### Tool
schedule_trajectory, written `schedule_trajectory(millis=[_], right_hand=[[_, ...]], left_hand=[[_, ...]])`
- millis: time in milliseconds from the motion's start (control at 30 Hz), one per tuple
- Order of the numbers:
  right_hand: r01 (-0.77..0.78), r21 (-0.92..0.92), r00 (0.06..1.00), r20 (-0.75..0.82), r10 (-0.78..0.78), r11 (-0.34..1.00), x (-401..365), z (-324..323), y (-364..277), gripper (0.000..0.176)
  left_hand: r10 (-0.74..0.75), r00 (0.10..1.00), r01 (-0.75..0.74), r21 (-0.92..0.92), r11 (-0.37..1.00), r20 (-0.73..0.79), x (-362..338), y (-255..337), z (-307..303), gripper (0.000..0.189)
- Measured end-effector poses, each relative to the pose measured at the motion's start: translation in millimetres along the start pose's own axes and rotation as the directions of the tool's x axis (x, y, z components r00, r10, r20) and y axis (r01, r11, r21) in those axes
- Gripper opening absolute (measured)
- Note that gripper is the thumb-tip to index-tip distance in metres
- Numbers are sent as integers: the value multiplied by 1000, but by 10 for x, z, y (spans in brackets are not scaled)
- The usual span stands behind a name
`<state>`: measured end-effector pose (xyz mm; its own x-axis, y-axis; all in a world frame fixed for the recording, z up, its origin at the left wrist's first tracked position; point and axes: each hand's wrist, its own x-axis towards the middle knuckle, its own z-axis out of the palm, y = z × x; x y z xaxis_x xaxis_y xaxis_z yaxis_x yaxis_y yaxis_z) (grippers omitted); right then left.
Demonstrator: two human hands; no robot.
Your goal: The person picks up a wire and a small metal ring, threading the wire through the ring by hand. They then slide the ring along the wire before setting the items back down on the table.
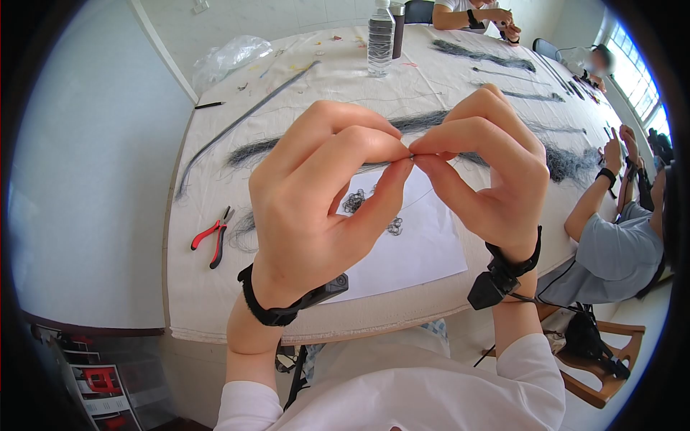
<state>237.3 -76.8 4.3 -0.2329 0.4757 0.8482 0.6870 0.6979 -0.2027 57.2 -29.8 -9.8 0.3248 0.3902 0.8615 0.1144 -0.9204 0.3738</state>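
Note:
My left hand (323,179) and my right hand (489,165) are raised over the table, thumb and forefinger of each pinched, with the fingertips meeting. Between them shows a tiny bit of a thin dark strand (412,156); the fingers hide most of it. Below my hands lies a white sheet of paper (424,266). On the paper sit a small heap of dark curled loops (353,201) and a smaller cluster of loops (394,226). Behind my hands stretches a long bundle of dark grey strands (424,121), partly covered by them.
Red-and-black pliers (218,233) lie left on the table (215,294). A long grey bundle (251,111), a black pen (210,105), a plastic bag (230,61), a water bottle (380,43) and a dark flask (397,29) lie beyond. Other people sit at the right and far side.

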Motion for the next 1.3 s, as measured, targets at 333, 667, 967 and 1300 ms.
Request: schedule_trajectory(millis=[333, 667, 967, 1300], right_hand=[[55, -63, 998, -10, -56, 997, 13, -2, -13, 23], [41, -19, 998, -43, -42, 999, 8, 17, -26, 25], [74, -32, 997, -21, -75, 997, 3, -2, 0, 22], [77, -35, 997, -10, -78, 996, 10, -5, 12, 22]], left_hand=[[-6, 1000, 6, 14, 1000, -29, -2, -3, 15, 16], [14, 999, -13, 31, 999, -41, -3, -2, 12, 14], [16, 999, -16, 3, 1000, -50, -11, -7, 18, 16], [-14, 999, 13, -17, 1000, -49, -6, -1, 19, 16]])
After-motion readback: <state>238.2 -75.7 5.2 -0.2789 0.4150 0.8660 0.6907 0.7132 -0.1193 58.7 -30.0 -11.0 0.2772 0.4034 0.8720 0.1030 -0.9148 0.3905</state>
